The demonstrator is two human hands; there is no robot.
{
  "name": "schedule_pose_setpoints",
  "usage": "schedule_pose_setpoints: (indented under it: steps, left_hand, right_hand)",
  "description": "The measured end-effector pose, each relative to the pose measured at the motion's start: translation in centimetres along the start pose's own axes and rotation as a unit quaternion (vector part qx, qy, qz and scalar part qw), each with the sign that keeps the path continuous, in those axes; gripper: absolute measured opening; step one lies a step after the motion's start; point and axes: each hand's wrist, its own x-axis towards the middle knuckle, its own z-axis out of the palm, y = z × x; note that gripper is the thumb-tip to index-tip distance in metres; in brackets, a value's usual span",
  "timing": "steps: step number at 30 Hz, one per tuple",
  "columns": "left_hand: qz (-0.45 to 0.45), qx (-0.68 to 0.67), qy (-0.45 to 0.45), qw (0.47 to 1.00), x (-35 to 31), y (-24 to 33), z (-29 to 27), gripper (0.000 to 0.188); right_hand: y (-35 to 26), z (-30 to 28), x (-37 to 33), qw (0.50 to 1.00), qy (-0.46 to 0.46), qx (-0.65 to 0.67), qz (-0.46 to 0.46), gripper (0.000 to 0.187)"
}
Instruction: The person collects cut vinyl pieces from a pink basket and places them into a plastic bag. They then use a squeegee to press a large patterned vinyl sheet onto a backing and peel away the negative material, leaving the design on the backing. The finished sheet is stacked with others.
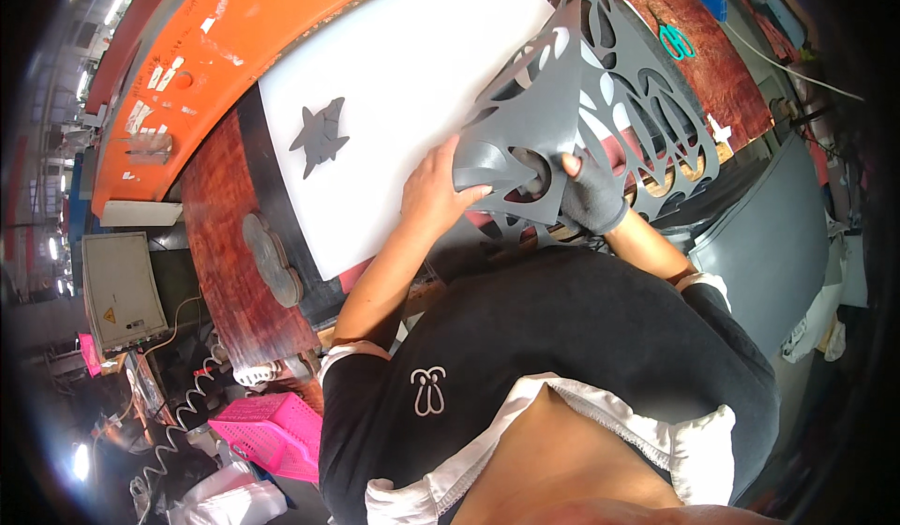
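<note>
Both my hands grip a dark grey sheet [522, 131] with many shoe-sole-like and oval holes cut through it; it is bent and draped over the table's near right edge. My left hand [435, 190], bare, pinches the sheet's left edge with the thumb on top. On my right hand [593, 196] is a grey glove that leaves the thumb tip bare; it holds the sheet's near edge, its other fingers mostly hidden. Left of the sheet, a small pile of dark grey offcuts [322, 137] lies on a white board [375, 84].
An orange machine beam [216, 37] spans the far left. Teal-handled scissors [676, 43] lie on the red-brown table [734, 75] at right. Grey sole-shaped pieces [271, 259] rest at left. A pink basket [272, 434] stands lower left, and a large dark grey sheet [773, 244] hangs at right.
</note>
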Motion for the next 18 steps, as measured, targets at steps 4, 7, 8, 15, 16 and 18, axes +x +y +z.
schedule_pose_setpoints:
  steps: [4, 7, 8, 15, 16, 18]
  left_hand:
    - [0.030, 0.027, -0.009, 0.999, 0.6, 1.0, -0.2, 0.071]
    - [0.003, 0.022, -0.003, 1.000, 1.2, 1.9, -0.8, 0.067]
    - [-0.010, -0.016, -0.005, 1.000, 1.4, 2.0, -1.0, 0.065]
    - [-0.007, -0.263, 0.102, 0.959, 1.1, -0.3, -0.1, 0.061]
    - [0.003, -0.277, 0.112, 0.954, 0.9, -0.4, 0.1, 0.063]
    - [0.006, -0.287, 0.091, 0.954, 0.5, -0.2, 0.0, 0.066]
  right_hand:
    - [0.8, 0.3, 0.8, 0.993, 0.055, 0.034, 0.101, 0.039]
    - [0.1, 0.4, 1.7, 0.983, 0.139, -0.048, 0.111, 0.032]
    - [-0.2, 0.4, 1.8, 0.984, 0.131, -0.090, 0.076, 0.027]
    - [0.9, -0.5, 3.5, 0.967, 0.230, -0.045, 0.102, 0.017]
    - [1.2, -1.0, 3.7, 0.970, 0.207, -0.029, 0.127, 0.027]
    - [1.9, -2.0, 3.7, 0.977, 0.171, -0.021, 0.124, 0.026]
